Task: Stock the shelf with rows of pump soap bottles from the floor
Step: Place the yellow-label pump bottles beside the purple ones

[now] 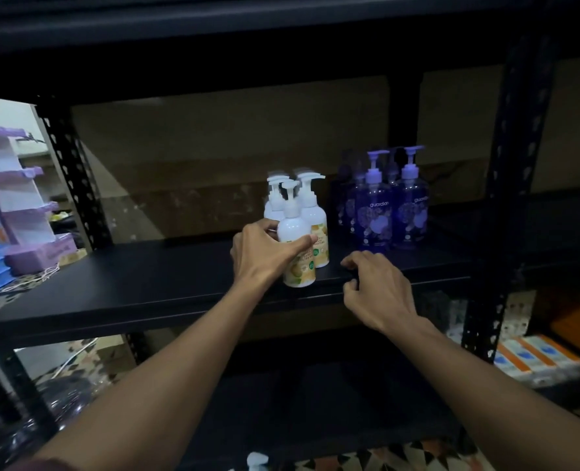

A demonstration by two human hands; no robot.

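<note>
One white bottle (pixel 293 229) near shelf (pixel 146 300) edge, left fingers (pixel 264 229) clamped round it, right fingers (pixel 354 262) loosely curled, empty

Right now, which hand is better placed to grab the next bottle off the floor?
Probably the right hand: it holds nothing, loose over the shelf edge, while the left hand grips the front white bottle.

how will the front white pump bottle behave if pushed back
The front white pump bottle, gripped by the left hand, looks tall and narrow, so a high push may tip it. It probably slides easily on the smooth shelf.
</note>
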